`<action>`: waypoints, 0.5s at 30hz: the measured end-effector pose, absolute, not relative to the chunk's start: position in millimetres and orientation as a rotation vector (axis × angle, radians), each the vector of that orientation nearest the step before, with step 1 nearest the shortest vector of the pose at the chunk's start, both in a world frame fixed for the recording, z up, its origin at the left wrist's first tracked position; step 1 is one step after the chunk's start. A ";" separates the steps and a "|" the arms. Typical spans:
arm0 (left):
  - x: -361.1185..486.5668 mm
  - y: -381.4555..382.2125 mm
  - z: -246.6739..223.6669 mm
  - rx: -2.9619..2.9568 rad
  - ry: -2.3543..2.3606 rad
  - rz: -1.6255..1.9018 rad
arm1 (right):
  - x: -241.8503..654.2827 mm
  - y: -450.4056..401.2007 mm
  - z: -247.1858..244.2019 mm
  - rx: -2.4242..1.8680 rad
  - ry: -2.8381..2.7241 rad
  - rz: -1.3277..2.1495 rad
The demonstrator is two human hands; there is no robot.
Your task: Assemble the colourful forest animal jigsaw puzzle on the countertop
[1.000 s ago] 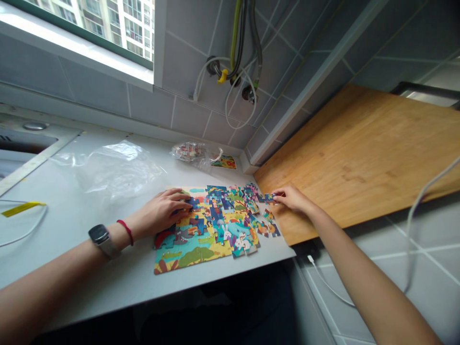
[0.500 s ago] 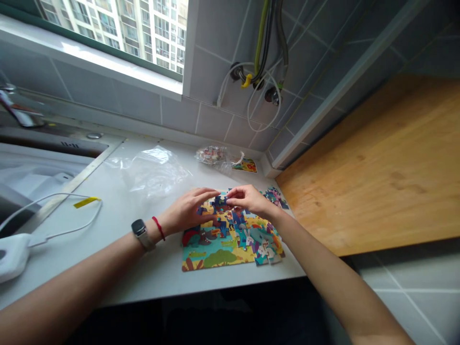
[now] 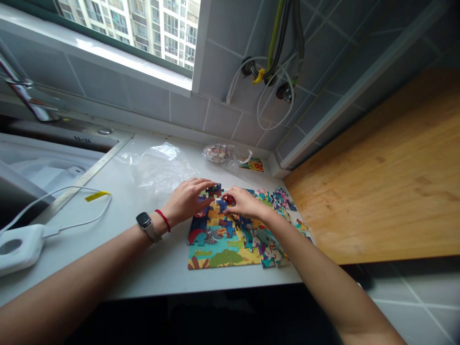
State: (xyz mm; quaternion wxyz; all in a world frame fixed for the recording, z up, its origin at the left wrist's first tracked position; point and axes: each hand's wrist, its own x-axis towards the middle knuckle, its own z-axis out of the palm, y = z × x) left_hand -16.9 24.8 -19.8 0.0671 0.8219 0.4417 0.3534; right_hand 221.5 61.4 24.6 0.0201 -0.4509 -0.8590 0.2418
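A colourful animal jigsaw puzzle (image 3: 225, 258), partly joined, lies on the white counter under both hands. My left hand (image 3: 189, 199) is at its upper left, thumb and fingers closed on a dark blue and brown puzzle piece (image 3: 214, 190). Beside it, my right hand (image 3: 246, 202) has its thumb and fingers curled round a dark puzzle piece with red on it (image 3: 229, 199). The right fingers partly cover that piece. Loose pieces (image 3: 283, 197) are scattered at the puzzle's right, some hidden by my right forearm.
Behind the puzzle are a crumpled clear bag (image 3: 161, 167), a bag of pieces (image 3: 219, 153) and a small picture card (image 3: 253, 164). A sink (image 3: 64, 143) and a white charger with a cable (image 3: 23, 247) are at left. A wooden panel (image 3: 377, 191) borders the right.
The view has shifted slightly, so the scene sits further right. My hands have moved a little apart, and a dark piece now shows between my left fingers.
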 end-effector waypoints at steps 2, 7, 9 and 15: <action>-17.1 25.0 -20.1 2.461 1.334 1.065 | 221.5 62.9 23.0 -1.430 -2.632 0.797; -17.6 25.7 -19.9 2.439 1.318 1.078 | 231.5 66.1 14.8 -1.505 -2.220 1.025; -17.2 25.2 -19.8 2.447 1.298 1.067 | 237.0 64.3 11.5 -1.515 -1.932 1.196; -17.0 24.3 -23.5 2.458 1.281 0.990 | 247.5 51.4 7.2 -1.304 -1.444 1.613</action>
